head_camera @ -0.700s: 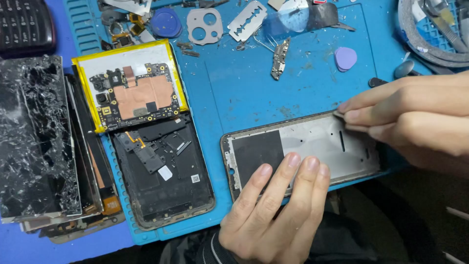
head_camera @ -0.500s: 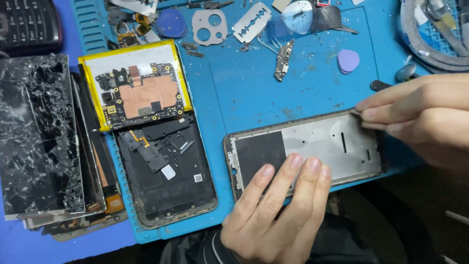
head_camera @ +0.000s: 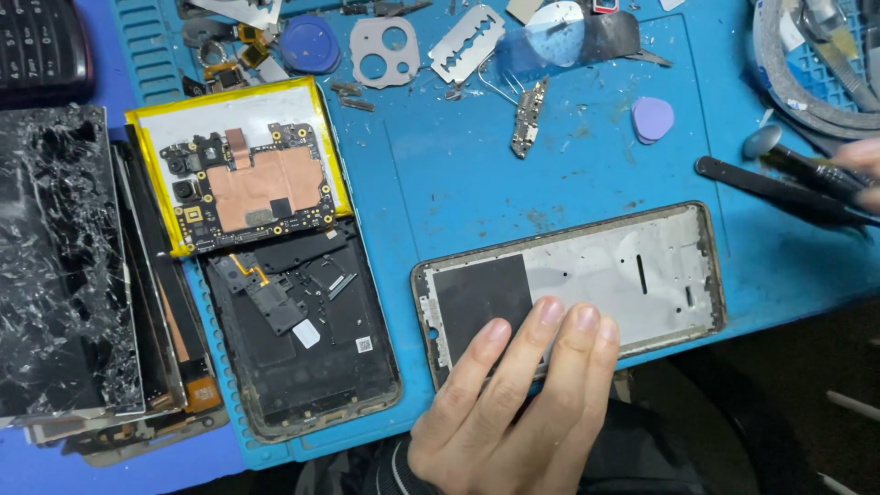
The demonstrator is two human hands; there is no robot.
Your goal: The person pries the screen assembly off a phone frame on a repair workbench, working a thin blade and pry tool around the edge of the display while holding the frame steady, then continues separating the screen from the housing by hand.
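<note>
Right hand [head_camera: 862,165] has withdrawn from the frame [head_camera: 568,289] to the picture's right edge, pinching tweezers [head_camera: 779,188]. Left hand [head_camera: 518,403], fingers spread, presses the frame's near edge; bare mat [head_camera: 477,183] lies beyond.

Phone frame [head_camera: 623,275] – matt metal; mat [head_camera: 458,183] – rubbery, scuffed.

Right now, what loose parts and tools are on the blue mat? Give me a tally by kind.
Phone frame, under the left hand: 1
Back housing: 1
Circuit board: 1
Battery: 1
Razor blade: 1
Camera-lens bezel: 1
Purple pick: 1
Small connector board: 1
Black tweezers, by the right hand: 1
Total: 9
</note>
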